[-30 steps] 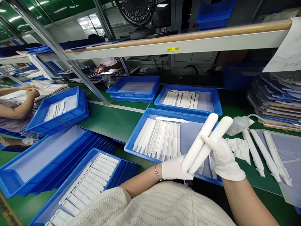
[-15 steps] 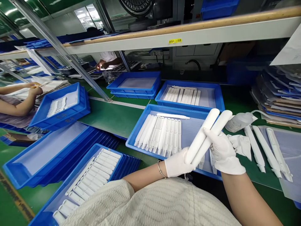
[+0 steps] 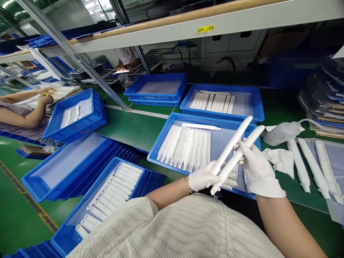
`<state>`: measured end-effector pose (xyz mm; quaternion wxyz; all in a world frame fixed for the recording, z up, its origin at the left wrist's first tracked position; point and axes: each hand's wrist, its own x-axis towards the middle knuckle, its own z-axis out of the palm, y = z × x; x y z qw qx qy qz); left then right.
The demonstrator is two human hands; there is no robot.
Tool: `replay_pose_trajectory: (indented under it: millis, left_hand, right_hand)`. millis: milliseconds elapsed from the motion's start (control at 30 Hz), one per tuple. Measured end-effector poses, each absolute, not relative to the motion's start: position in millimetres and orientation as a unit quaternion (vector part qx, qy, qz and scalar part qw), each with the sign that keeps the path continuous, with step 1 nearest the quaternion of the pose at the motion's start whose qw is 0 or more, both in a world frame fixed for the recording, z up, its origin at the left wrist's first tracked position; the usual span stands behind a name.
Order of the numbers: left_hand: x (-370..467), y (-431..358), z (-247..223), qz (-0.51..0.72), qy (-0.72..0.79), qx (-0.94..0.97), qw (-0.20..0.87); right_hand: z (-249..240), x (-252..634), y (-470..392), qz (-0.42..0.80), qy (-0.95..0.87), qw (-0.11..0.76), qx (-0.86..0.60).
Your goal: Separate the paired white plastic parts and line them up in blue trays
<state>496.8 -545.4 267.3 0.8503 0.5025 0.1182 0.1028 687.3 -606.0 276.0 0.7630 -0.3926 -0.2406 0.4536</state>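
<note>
Both of my hands wear white gloves and hold two long white plastic strips over a blue tray (image 3: 199, 119). My left hand (image 3: 202, 177) is closed round the lower ends of the left strip (image 3: 234, 142) and the right strip (image 3: 233, 164). My right hand (image 3: 259, 172) grips the right strip near its upper end, thumb on top. The strips slant up to the right, nearly side by side, with a gap between them. Beneath, the tray holds a row of similar strips (image 3: 191, 147), with one lying crosswise (image 3: 201, 127) behind them.
To the right lie a squeeze bottle (image 3: 282, 133), a crumpled white cloth (image 3: 281, 161) and several strips (image 3: 313, 166). Another tray (image 3: 258, 104) of strips stands behind. Stacked trays (image 3: 64, 172) fill the left. A co-worker's arms (image 3: 24, 116) are at far left. A shelf beam (image 3: 172, 37) crosses above.
The two strips have been turned from their broad faces to narrower edges, and the gap between them has widened. My left hand's hold has shifted at their lower ends. The view has tilted down slightly.
</note>
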Motion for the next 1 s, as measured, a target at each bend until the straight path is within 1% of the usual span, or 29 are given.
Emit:
replay_pose_trajectory:
  millis: [267,500,600,700,867,933,1000]
  left_hand:
    - [498,-546,272,0.020,0.121,0.519,0.846]
    - [500,-546,281,-0.014,0.168,0.617,0.769]
    - [501,-548,283,-0.017,0.186,0.637,0.748]
    - [501,-550,282,-0.022,0.210,0.641,0.738]
    - [499,-548,284,-0.080,0.143,0.572,0.804]
    - [499,-546,287,-0.074,0.155,0.593,0.787]
    - [500,-544,291,-0.045,0.217,0.654,0.724]
  right_hand:
    - [272,694,-604,0.427,-0.255,0.744,-0.446]
    - [281,687,-610,0.401,-0.276,0.721,-0.493]
    - [287,688,-613,0.415,-0.297,0.700,-0.499]
    - [291,690,-616,0.460,-0.297,0.681,-0.486]
    - [286,692,-616,0.518,-0.321,0.683,-0.403]
    - [281,695,-612,0.527,-0.334,0.687,-0.373]
    - [277,697,-606,0.525,-0.329,0.691,-0.372]
